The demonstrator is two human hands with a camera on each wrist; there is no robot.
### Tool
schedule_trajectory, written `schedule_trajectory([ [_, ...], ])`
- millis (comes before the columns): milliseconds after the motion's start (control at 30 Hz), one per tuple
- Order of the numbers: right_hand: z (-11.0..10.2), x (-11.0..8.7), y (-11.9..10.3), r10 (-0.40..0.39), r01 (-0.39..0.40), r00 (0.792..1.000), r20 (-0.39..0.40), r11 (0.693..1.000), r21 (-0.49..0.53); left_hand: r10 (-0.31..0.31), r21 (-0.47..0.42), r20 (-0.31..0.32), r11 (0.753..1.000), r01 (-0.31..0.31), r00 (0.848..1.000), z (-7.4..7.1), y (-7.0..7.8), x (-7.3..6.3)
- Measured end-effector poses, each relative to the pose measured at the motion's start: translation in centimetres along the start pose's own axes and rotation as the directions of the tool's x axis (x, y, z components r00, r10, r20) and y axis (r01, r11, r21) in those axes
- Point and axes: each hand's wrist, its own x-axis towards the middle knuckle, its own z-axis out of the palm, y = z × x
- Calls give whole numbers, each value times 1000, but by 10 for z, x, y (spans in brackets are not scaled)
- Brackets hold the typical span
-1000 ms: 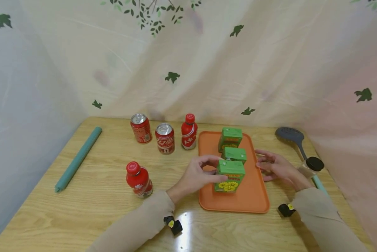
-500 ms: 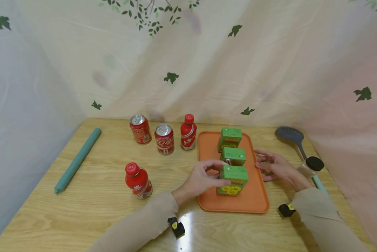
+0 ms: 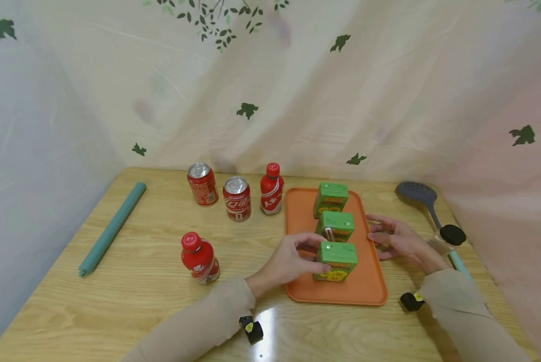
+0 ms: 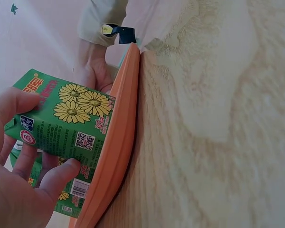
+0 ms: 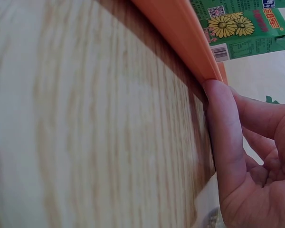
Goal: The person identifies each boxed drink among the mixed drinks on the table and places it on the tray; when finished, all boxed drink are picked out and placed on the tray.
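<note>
My left hand (image 3: 288, 261) grips the nearest green drink carton (image 3: 338, 266) by its left side, thumb on the front. This carton stands upright at the near part of an orange tray (image 3: 306, 294); yellow flowers show on its face (image 4: 80, 107) in the left wrist view. Behind it in the tray are two more green cartons, a middle one (image 3: 338, 221) with a white straw on its side and a far one (image 3: 331, 198). My right hand (image 3: 399, 244) touches the tray's right rim with loosely extended fingers; the fingertip contact also shows at the rim (image 5: 199, 52).
Left of the tray stand two red cans (image 3: 202, 186), a red bottle (image 3: 271, 191) and a nearer red bottle (image 3: 200, 259). A teal roll (image 3: 112, 231) lies far left. Beyond my right hand are a slotted spoon (image 3: 417, 193) and a black-capped jar (image 3: 449, 239).
The nearest carton, gripped in my left hand, has moved slightly toward me and to the right, apart from the middle carton. My right hand has stayed at the tray's rim.
</note>
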Motion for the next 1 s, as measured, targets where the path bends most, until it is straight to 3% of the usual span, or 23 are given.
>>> schedule_trajectory([
  [267,-1,0,0,6,-6,1000,-5,1000,-13,18,64,-26,998,-17,999,3,0,2],
  [1000,4,0,-5,-2,2,1000,-10,1000,-31,-6,24,-20,1000,6,1000,0,6,-5],
])
